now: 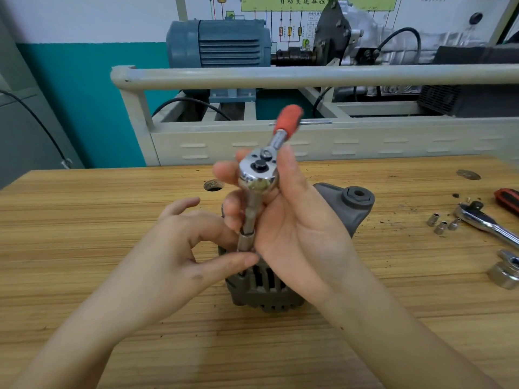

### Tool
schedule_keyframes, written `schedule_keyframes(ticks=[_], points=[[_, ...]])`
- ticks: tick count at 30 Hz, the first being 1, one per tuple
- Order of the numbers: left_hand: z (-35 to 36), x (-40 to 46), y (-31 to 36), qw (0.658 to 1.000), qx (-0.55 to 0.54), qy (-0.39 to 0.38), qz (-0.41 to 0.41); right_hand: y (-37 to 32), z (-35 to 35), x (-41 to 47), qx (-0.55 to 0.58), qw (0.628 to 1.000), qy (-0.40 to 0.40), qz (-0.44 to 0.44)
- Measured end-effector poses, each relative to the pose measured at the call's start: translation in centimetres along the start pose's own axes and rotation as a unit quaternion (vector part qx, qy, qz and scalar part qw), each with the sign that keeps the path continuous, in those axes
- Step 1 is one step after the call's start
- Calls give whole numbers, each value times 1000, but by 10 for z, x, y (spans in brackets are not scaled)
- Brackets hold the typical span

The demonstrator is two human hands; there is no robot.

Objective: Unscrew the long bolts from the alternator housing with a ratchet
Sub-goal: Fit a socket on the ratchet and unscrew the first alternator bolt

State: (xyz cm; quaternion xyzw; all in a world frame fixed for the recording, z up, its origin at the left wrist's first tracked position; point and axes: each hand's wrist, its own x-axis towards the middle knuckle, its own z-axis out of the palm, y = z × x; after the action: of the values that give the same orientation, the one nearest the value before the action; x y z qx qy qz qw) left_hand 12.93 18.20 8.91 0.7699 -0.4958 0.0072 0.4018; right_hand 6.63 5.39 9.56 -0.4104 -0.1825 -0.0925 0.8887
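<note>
I see the alternator housing standing mid-tabletop. My left hand pinches the socket extension at its base; my right hand curls fingers around the ratchet head, red handle toward 1 o'clock. Loose sockets lie at 3 o'clock.

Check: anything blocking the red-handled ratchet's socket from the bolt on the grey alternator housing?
Nothing visible. The right hand grips the red-handled chrome ratchet at its head and extension; the left hand pinches the socket at the grey alternator housing. The fingers hide the bolt itself.
</note>
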Motion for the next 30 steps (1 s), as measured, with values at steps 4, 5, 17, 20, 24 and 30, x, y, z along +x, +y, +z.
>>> schedule_keyframes(ticks=[4,5,17,20,24,30], points=[[2,0,1,999,28,13,-15,-3,-1,-2,0,999,1,-37],[2,0,2,999,25,16,-16,-4,-2,-2,1,999,0,-41],[-5,4,3,999,-24,-37,14,-2,-1,2,-13,998,-42,35],[-4,2,2,1000,13,-5,20,-1,0,0,5,999,-42,-8],[-4,2,3,1000,21,0,3,-2,-1,-2,45,998,-27,-27],[-6,0,0,998,-12,-55,-3,0,2,1,19,1000,-10,-7]])
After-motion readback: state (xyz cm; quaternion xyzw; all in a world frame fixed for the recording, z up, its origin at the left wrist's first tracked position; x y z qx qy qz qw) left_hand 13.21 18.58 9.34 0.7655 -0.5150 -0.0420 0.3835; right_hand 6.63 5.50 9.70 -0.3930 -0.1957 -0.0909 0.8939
